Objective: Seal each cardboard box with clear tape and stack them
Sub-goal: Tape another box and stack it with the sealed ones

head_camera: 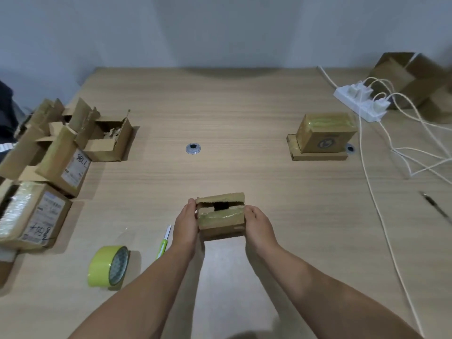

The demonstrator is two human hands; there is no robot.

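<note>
Both forearms reach up from the lower edge; the left hand [187, 222] and right hand [259, 223] clamp opposite sides of a small cardboard box [221, 217] at centre frame (its top flaps gape slightly). A yellow-green tape roll [108, 266] stands on edge at lower left, and a stack of sealed boxes [322, 137] sits at right.

small cardboard box [221, 220], flaps ajar, yellow-green tape roll [108, 266] on edge, left

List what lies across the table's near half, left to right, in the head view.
Labelled brown cardboard box, yellow-green tape roll, green-and-white utility knife, left hand, small brown cardboard box, right hand, slim dark pen.
</note>
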